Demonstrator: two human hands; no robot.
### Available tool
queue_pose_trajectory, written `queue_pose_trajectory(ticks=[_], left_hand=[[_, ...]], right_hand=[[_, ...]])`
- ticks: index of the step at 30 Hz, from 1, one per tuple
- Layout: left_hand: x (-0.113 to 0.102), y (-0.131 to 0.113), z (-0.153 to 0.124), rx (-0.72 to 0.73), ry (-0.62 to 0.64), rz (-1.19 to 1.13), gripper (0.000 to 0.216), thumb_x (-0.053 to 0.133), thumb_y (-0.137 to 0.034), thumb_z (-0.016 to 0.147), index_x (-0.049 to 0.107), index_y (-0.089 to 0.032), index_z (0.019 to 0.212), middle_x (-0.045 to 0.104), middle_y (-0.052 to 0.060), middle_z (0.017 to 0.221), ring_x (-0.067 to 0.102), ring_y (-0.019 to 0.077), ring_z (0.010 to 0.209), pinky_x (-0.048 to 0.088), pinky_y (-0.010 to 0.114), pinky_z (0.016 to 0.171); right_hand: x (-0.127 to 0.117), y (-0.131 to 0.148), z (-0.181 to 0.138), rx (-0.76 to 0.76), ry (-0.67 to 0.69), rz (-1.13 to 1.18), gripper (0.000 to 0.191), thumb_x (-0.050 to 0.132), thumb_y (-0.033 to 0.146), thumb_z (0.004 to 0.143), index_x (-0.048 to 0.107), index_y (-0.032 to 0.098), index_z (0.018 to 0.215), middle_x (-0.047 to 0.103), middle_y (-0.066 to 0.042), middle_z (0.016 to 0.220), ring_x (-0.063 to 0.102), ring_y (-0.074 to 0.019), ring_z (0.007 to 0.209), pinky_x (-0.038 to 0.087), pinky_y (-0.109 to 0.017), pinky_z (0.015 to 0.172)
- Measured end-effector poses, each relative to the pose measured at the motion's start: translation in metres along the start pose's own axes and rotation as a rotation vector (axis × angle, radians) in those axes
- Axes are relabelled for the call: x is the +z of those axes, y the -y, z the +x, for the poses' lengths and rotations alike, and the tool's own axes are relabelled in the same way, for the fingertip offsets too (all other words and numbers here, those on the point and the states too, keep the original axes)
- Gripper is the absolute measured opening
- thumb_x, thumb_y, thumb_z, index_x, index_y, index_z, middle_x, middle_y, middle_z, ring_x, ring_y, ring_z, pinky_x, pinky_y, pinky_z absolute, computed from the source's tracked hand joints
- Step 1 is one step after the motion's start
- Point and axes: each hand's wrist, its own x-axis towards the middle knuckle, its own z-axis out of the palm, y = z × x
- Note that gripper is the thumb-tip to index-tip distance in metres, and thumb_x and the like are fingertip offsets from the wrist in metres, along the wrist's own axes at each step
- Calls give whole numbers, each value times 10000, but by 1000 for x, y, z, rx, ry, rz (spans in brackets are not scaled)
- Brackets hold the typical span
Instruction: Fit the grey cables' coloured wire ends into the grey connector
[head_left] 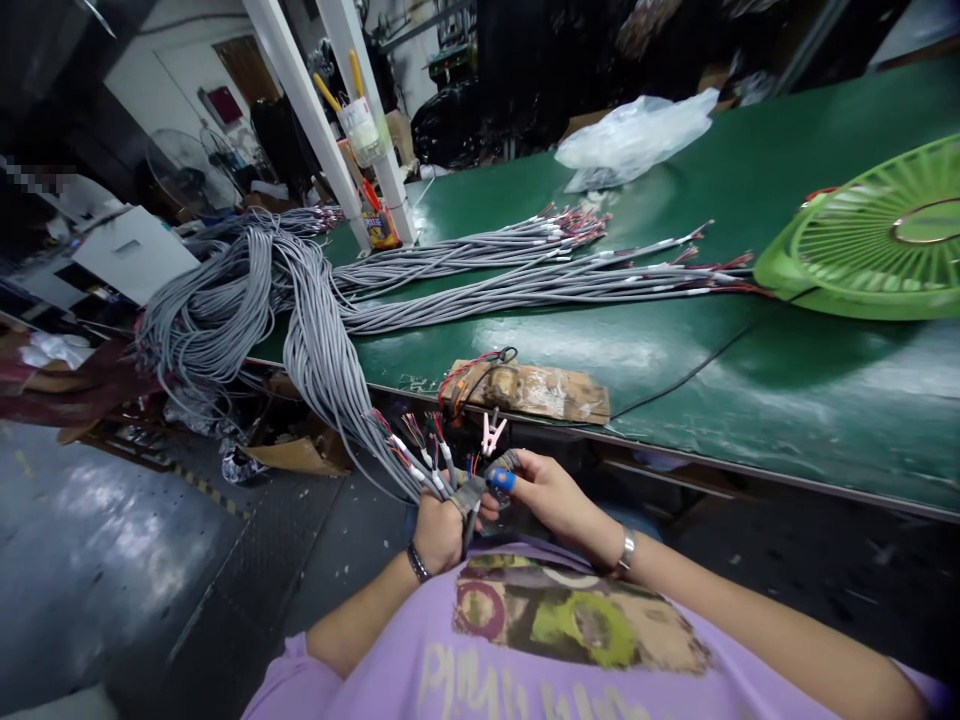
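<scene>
Close to my body, my left hand (439, 532) is closed around the ends of several grey cables (431, 480). Their stripped ends fan out above the fist, with white sleeves and thin coloured wires. A flat grey strip (471, 494), which looks like tape, passes across the cables by the left fingers and runs to the right. My right hand (551, 500) pinches the strip's other side between thumb and fingers; a blue wrap covers the thumb. Whether a roll sits inside that grip is partly hidden. A pink clip (493, 434) is just beyond the fingertips.
A worn wooden board (551, 392) with wires lies along the green table's (675, 390) front edge. Long grey cable bundles (465, 300) cross the table and hang over its left side. A green fan (877, 240) stands right, a plastic bag (637, 135) behind, and white posts (307, 110) rise left.
</scene>
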Motion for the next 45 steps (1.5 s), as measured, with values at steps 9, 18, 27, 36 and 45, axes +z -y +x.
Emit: queue_pose_trajectory(ticks=[9, 18, 27, 36, 45], left_hand=[[-2, 2, 1, 0, -90, -10, 312, 672, -429, 677, 587, -135, 612, 591, 10, 466, 536, 104, 405, 334, 185, 379], [-10, -1, -5, -52, 134, 98, 294, 702, -374, 663, 574, -128, 568, 556, -6, 420, 451, 66, 324, 321, 172, 346], [-11, -2, -8, -100, 209, 189, 240, 678, -307, 661, 572, -128, 541, 557, -4, 423, 441, 67, 316, 316, 180, 341], [-13, 0, -6, -121, 305, 297, 234, 639, -250, 663, 564, -130, 476, 548, 5, 406, 448, 76, 317, 314, 182, 339], [-10, -9, -9, -119, 273, 302, 263, 656, -346, 668, 592, -131, 530, 541, 2, 402, 438, 75, 317, 307, 177, 333]], right_hand=[[-6, 3, -5, -72, 77, -63, 318, 671, 470, 694, 579, 166, 686, 605, -14, 668, 553, -151, 650, 448, -294, 652], [-16, 10, 0, 208, 138, 136, 363, 700, 432, 680, 607, 154, 894, 632, -52, 875, 556, -121, 705, 446, -242, 611], [-2, 13, 5, 164, 78, 65, 252, 697, 200, 588, 541, 160, 781, 598, 21, 675, 515, -92, 583, 377, -216, 539], [3, 5, 7, 119, 69, 18, 205, 644, 155, 573, 528, 168, 742, 551, 51, 617, 516, -102, 600, 385, -217, 564], [-7, 10, 4, 160, 131, 14, 264, 713, 239, 591, 554, 160, 787, 615, 20, 694, 540, -102, 603, 411, -226, 575]])
